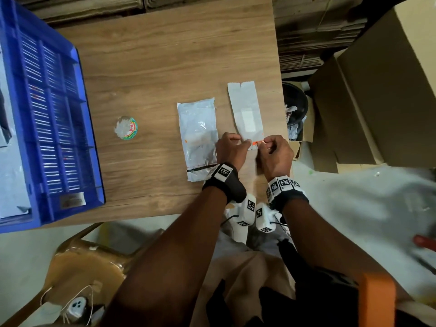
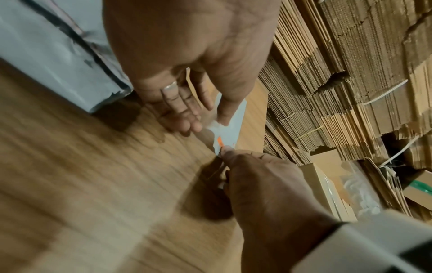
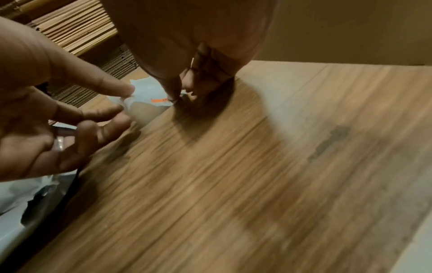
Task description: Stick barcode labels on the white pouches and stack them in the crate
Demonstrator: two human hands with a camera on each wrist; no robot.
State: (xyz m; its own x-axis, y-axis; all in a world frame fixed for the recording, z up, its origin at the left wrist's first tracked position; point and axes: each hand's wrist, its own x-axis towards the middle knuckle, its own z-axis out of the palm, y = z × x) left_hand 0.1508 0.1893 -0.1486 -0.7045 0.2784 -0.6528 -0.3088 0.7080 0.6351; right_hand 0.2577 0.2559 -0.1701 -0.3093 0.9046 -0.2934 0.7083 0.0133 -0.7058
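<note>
A white pouch (image 1: 198, 138) lies flat on the wooden table (image 1: 165, 67), with a black-edged near end. To its right lies a long white label strip (image 1: 246, 109), one white label (image 1: 247, 120) on it. Both hands meet at the strip's near end, which is lifted off the table. My left hand (image 1: 244, 141) pinches the strip (image 2: 230, 127) between thumb and fingers (image 2: 195, 125). My right hand (image 1: 262, 144) pinches its corner beside an orange mark (image 3: 158, 100). Whether a label is coming off there I cannot tell. The blue crate (image 1: 59, 114) stands at the table's left.
White pouches (image 1: 11, 173) lie inside the crate. A round sticker patch (image 1: 126, 127) sits on the table between crate and pouch. Right of the table are a black bin (image 1: 295, 107) with scraps and a large cardboard box (image 1: 389, 90). Flat cardboard stacks (image 2: 350, 73) stand behind.
</note>
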